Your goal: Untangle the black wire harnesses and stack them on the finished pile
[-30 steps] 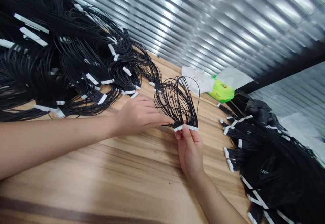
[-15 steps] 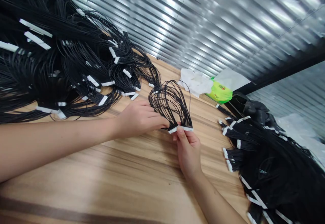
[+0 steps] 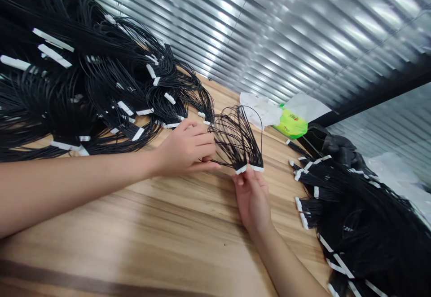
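A looped wire harness (image 3: 232, 128) of thin black wires stands above the wooden table, its white connectors (image 3: 257, 168) at the near end. My right hand (image 3: 252, 198) pinches these connectors between thumb and fingers. To the left, my left hand (image 3: 188, 146) is closed, its fingers curled around wires at the side of the loop. One or more black wires run from that hand across to the connectors. The exact grip of the left fingertips is partly hidden.
A large heap of black wire harnesses (image 3: 101, 72) with white connectors covers the left of the wooden table (image 3: 175, 238). Another pile (image 3: 367, 225) lies at the right. White paper (image 3: 261, 108) and a green packet (image 3: 291, 124) sit at the back, before a corrugated metal wall (image 3: 208, 23).
My left hand has drawn back slightly from the connectors, with wires now stretched between. My right hand has shifted a little right with the connectors, and the loop has spread and leaned right.
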`<state>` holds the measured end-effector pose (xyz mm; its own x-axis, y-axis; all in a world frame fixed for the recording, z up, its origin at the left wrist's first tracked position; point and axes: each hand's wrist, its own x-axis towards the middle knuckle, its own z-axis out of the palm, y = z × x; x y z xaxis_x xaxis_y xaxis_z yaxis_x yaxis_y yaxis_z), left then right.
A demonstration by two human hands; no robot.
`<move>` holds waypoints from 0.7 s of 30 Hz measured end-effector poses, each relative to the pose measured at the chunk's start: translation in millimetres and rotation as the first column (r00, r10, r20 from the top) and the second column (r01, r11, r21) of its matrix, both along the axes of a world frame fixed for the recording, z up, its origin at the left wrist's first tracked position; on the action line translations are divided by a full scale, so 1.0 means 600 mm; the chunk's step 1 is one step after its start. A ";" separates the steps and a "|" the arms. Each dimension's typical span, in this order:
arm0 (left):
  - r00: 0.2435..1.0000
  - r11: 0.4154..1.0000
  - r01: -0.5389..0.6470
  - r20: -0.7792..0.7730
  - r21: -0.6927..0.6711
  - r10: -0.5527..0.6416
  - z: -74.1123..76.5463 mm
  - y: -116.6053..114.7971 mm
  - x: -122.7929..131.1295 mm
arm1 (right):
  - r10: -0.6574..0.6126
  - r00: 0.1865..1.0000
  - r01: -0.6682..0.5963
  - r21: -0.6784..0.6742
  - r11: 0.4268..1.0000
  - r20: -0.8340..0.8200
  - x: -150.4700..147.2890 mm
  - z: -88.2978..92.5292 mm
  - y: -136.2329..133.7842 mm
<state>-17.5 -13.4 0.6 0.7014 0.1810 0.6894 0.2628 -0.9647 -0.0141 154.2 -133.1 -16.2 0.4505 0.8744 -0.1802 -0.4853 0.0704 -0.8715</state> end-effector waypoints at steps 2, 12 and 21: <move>1.000 0.996 0.025 0.021 -0.086 -0.023 -0.002 0.008 -0.004 | 0.000 0.992 0.002 0.011 1.000 -0.130 0.005 0.005 0.005; 0.962 0.946 0.260 -0.033 -0.193 -0.271 -0.006 -0.001 -0.001 | 0.039 0.948 -0.026 0.046 0.999 -0.315 0.014 -0.005 0.007; 0.982 0.740 0.189 0.129 -0.646 -0.138 -0.004 0.009 0.002 | 0.136 0.923 -0.122 0.062 0.991 -0.360 0.008 0.006 -0.009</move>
<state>-16.4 -8.0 -1.6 0.7186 0.4911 0.4923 0.0761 -0.7592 0.6463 159.1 -138.3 -12.4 0.2438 0.9299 -0.2753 -0.7744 0.0158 -0.6325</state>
